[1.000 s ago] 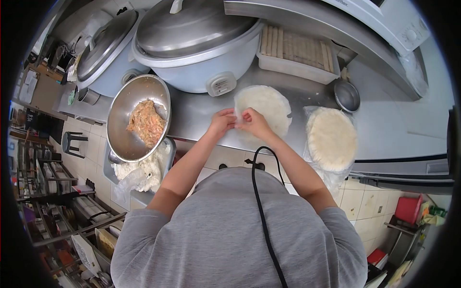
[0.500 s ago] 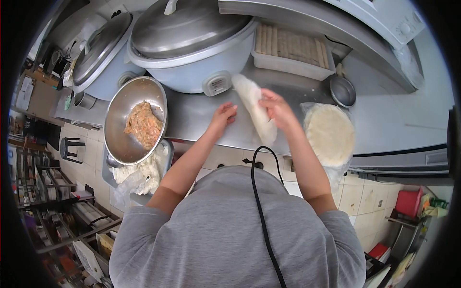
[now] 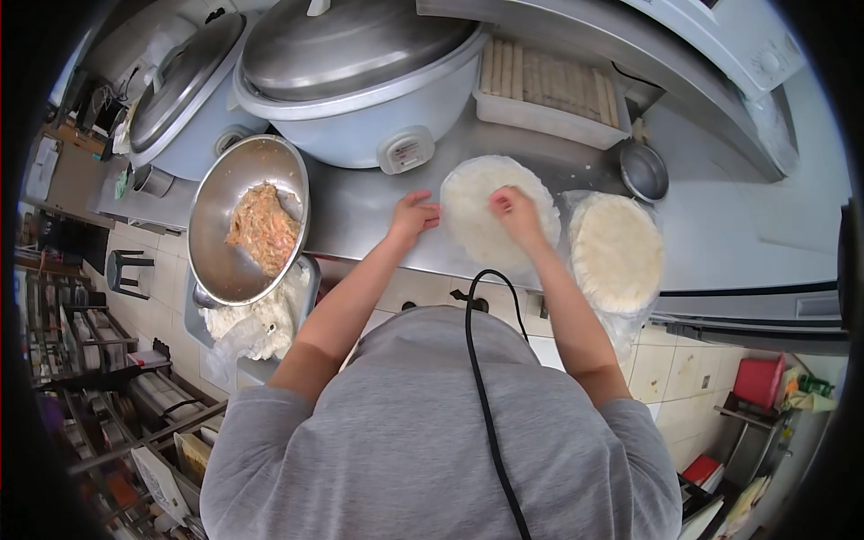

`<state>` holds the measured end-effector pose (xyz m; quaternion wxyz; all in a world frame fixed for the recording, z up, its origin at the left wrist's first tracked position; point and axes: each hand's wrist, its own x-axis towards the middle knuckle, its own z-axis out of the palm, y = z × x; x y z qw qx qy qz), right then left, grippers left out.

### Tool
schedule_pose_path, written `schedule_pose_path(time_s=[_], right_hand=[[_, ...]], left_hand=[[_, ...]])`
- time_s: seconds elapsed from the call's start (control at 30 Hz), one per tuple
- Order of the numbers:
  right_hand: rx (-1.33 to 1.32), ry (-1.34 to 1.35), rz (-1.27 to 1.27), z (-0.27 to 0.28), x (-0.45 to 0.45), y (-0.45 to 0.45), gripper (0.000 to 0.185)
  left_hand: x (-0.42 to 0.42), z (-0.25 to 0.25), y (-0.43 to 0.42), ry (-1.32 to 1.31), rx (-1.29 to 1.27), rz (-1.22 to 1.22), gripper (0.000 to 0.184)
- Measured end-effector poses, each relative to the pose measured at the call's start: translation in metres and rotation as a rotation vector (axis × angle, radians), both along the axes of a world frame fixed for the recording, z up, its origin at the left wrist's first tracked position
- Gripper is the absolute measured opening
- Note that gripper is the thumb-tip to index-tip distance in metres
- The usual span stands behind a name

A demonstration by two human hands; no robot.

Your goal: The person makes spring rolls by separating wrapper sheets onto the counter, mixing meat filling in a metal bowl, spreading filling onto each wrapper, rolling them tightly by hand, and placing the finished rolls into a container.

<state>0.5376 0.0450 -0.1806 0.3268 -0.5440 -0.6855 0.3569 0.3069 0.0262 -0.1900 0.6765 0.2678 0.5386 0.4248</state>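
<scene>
A round, thin white wrapper sheet (image 3: 472,216) lies flat on the steel counter in front of me. My right hand (image 3: 517,214) is over its middle, with the fingers curled in; whatever may be between the fingertips is hidden. Just left of the sheet, my left hand (image 3: 414,219) rests low over the counter, fingers apart and holding nothing. To the right, a stack of similar round wrappers (image 3: 616,252) sits on clear plastic. At the left, a tilted steel bowl (image 3: 203,225) holds an orange-flecked minced filling (image 3: 265,227).
Beneath the bowl is a grey tub (image 3: 310,297) with a white, crumbly mass (image 3: 261,324). Two large lidded cookers (image 3: 351,135) stand behind. A white tray of rolls (image 3: 549,117) and a small metal pan (image 3: 643,171) are at the back right. A black cable (image 3: 481,378) hangs before me.
The wrapper, held up and folded over in my right hand before, now lies spread flat on the counter. My right hand has come down over its middle. The left hand has barely moved.
</scene>
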Motion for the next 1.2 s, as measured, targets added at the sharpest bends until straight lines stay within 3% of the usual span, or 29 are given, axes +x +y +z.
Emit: schedule_pose_path(time_s=[0.17,0.23,0.27,0.33,0.4,0.5,0.63,0.77,0.83,1.0,1.13,1.2], right_hand=[[-0.001,-0.07,0.037,-0.002,-0.053,-0.028,0.028],[-0.02,-0.067,0.013,-0.017,-0.049,-0.022,0.03],[-0.12,0.086,0.001,-0.04,-0.039,-0.013,0.03],[-0.221,0.238,-0.01,-0.041,-0.027,-0.006,0.031],[-0.579,0.548,-0.006,-0.036,-0.017,-0.003,0.035],[-0.702,0.715,-0.036,-0.025,-0.021,-0.003,0.035],[-0.684,0.72,-0.089,-0.017,-0.022,-0.007,0.032],[-0.69,0.921,-0.089,-0.011,-0.004,-0.004,0.031],[-0.66,1.014,-0.054,0.0,0.0,-0.002,0.032],[-0.556,1.113,-0.137,0.018,-0.001,0.009,0.024],[-0.472,0.802,0.071,0.047,-0.007,-0.001,0.025],[-0.205,0.404,0.108,0.04,-0.002,-0.003,0.024]], left_hand=[[0.018,0.016,0.0,0.011,0.048,0.054,0.055],[0.019,0.01,0.002,0.005,0.115,-0.013,0.045],[0.018,0.006,0.003,0.005,0.115,-0.012,0.045],[0.015,-0.001,0.005,0.365,0.185,-0.009,0.035],[0.016,-0.004,0.003,0.385,0.172,-0.033,0.033],[0.028,0.0,0.0,0.391,0.195,-0.109,0.029],[0.044,0.004,-0.003,0.391,0.329,-0.14,0.029],[0.048,-0.009,0.002,0.476,0.386,-0.144,0.033],[0.05,0.004,-0.001,0.272,0.293,-0.123,0.037],[0.064,0.055,-0.017,0.119,0.218,-0.207,0.033],[0.065,0.033,-0.011,-0.055,0.128,-0.122,0.025],[0.06,0.022,-0.005,-0.112,0.091,-0.098,0.022]])
